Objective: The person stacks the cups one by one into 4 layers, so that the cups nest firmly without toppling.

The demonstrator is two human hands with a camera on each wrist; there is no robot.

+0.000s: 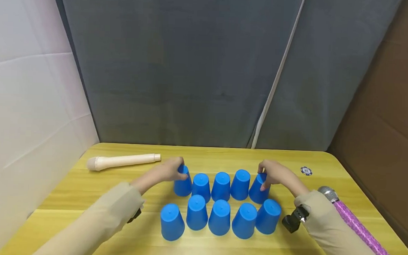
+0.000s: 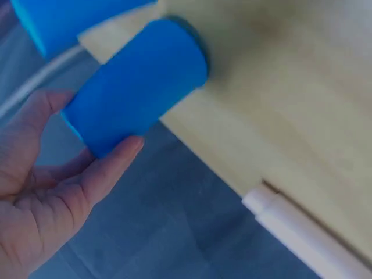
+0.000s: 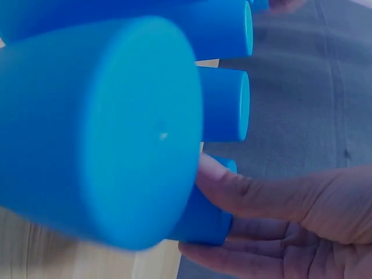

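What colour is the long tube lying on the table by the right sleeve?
The tube is glittery pink-purple, with a silver mesh tip; the head view shows it best.

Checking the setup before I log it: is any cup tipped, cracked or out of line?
Nothing stands out. Ten blue cups stand upside down in two rows; the left hand and right hand grip the back row's end cups.

The head view looks down from above; both wrist views sit close against the blue cups [image 1: 220, 203].
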